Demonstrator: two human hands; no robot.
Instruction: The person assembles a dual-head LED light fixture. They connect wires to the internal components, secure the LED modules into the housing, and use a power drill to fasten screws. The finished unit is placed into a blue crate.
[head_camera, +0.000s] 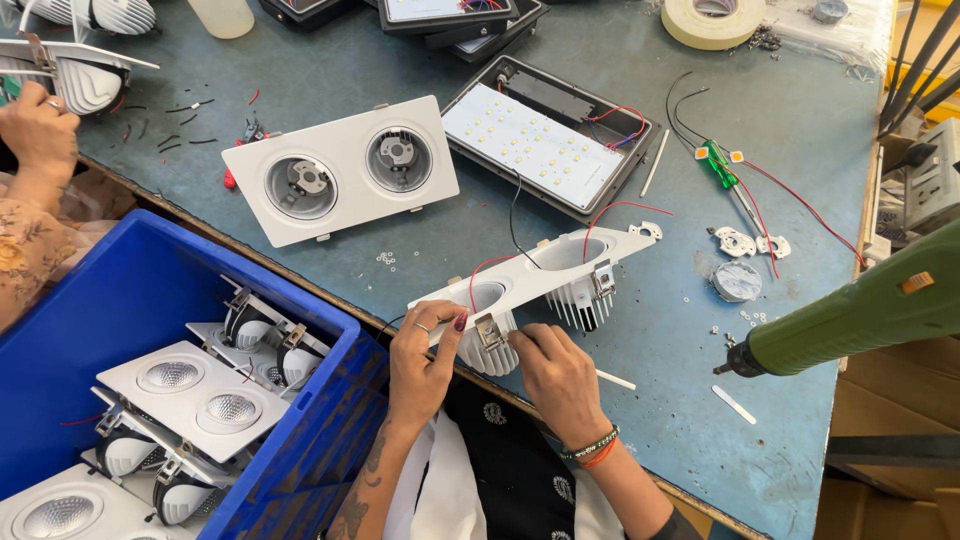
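Blue-grey and scratched, the desk (640, 120) carries everything here. At its left edge stands a deep blue crate (120, 330) filled with finished white double lamps. On the desk lies a white empty double housing (340, 170) with two round holes, and beside it a flat LED panel (545, 140) in a black frame. From the right a green electric screwdriver (860, 310) hangs into the view.

Near the front edge of the desk lies the white double lamp fixture (545, 275), tilted, with red wires and ribbed heat sinks under it. The left hand (425, 365) closes around its near end, thumb on top and fingers below, so it holds the fixture. The right hand (555, 375) is just beside it, its fingertips pinched together at the metal spring clip (490, 332) on the fixture's side. A small green tester (720, 165) lies further back. Another person's hand (38, 125) is at the far left.
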